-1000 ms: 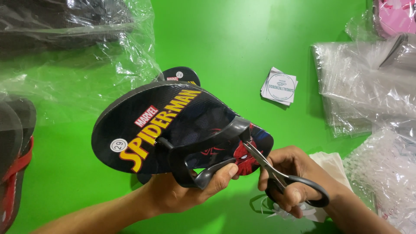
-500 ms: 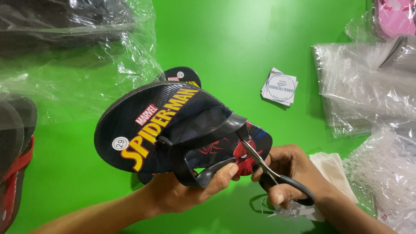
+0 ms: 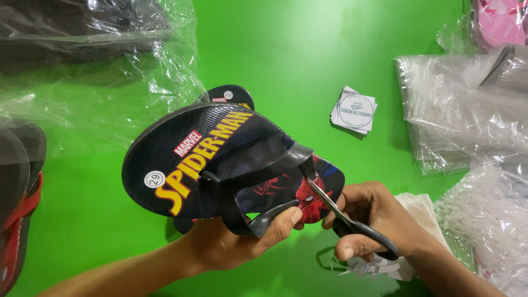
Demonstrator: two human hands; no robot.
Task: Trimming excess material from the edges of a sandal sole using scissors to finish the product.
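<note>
My left hand (image 3: 236, 242) grips a dark blue flip-flop (image 3: 214, 154) with yellow lettering, a round white size sticker and a black strap, held tilted above the green table. A second flip-flop (image 3: 231, 94) shows behind its top edge. My right hand (image 3: 368, 220) holds black-handled scissors (image 3: 341, 217). The blade tips touch the strap near the printed red figure at the heel end.
Clear plastic bags (image 3: 462, 110) lie piled at the right, with a pink sandal (image 3: 500, 22) at the top right. A stack of small white square tags (image 3: 355, 110) rests on the green table (image 3: 308, 49). Bagged dark sandals (image 3: 82, 33) lie top left, red-strapped ones (image 3: 16, 203) at the left edge.
The flip-flop has tilted slightly and the scissors have moved up a little, their tips now at the strap.
</note>
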